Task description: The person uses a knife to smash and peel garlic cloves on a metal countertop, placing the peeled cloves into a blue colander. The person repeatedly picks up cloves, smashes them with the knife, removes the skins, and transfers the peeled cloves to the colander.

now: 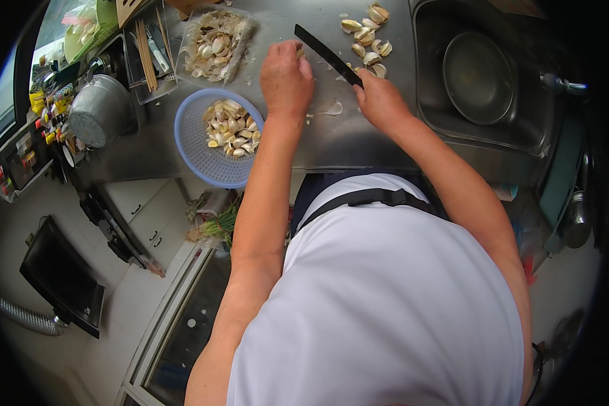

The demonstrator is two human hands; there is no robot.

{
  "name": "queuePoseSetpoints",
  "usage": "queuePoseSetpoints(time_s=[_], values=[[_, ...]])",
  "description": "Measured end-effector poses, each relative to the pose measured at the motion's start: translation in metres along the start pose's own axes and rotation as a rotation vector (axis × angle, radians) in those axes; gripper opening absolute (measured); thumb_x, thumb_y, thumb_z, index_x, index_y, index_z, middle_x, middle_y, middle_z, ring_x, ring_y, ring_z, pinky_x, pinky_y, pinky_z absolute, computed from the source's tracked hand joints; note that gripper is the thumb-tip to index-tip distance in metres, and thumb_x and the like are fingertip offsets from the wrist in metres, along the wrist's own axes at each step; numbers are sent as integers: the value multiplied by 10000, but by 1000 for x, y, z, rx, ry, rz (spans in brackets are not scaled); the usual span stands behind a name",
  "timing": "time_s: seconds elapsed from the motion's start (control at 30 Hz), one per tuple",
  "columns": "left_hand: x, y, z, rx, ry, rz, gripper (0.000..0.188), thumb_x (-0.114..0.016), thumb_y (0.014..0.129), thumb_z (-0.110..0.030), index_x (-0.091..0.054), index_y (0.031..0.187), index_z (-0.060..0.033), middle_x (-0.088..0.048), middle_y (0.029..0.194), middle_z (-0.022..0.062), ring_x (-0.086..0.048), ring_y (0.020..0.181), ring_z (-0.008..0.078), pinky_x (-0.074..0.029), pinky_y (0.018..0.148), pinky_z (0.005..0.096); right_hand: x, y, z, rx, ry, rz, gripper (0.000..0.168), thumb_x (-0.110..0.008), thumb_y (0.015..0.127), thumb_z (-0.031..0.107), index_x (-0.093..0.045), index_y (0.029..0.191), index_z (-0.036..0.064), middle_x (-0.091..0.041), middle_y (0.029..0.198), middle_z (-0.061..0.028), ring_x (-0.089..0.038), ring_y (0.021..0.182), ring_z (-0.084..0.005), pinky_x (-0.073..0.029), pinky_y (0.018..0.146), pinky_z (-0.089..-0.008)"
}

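Observation:
My right hand (380, 99) grips a knife with a dark blade (327, 55), whose tip points away and to the left over the metal counter. Left of the blade, my left hand (286, 76) is curled with its back towards me. A pale bit that looks like a garlic clove (300, 52) shows at its fingertips, mostly hidden by the fingers. Loose garlic cloves (366, 36) lie beyond the right hand, in a rough column. Beside my left forearm stands a blue plastic colander (190, 152) holding many garlic cloves (232, 127), partly covered by that arm.
A clear plastic tray (241, 43) of garlic skins and cloves stands at the back left. Left of it are chopsticks (146, 56) and a metal pot (101, 111). On the right, a sink (429, 122) holds a round basin (479, 78). Skin scraps (333, 108) litter the steel counter (330, 144).

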State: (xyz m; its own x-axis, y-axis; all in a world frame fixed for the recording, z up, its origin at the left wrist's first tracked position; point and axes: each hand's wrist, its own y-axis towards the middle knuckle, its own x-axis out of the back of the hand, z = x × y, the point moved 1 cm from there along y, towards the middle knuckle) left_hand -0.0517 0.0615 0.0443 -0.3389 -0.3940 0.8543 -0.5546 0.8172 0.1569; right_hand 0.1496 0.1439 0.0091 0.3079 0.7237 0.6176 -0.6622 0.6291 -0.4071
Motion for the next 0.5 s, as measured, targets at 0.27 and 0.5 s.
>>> queuePoseSetpoints(time_s=[0.27,0.5], values=[[107,-36,-1,98,-100,-132,242,-759,981,30,-755,1218,-16,-765,1157,181,-755,1049,395,-608,919,473,0,1,-3,26,4,-19,211,-704,1107,192,-633,1227,33,-770,1011,-317,-732,979,-573,-567,848,-669],[146,-83,51,297,2,-88,272,-768,998,29,-775,1269,3,-791,1185,172,-769,1102,382,-616,950,463,-6,1,-12,105,-3,-74,220,-709,1102,189,-643,1249,39,-776,997,-318,-736,963,-573,-574,837,-662]])
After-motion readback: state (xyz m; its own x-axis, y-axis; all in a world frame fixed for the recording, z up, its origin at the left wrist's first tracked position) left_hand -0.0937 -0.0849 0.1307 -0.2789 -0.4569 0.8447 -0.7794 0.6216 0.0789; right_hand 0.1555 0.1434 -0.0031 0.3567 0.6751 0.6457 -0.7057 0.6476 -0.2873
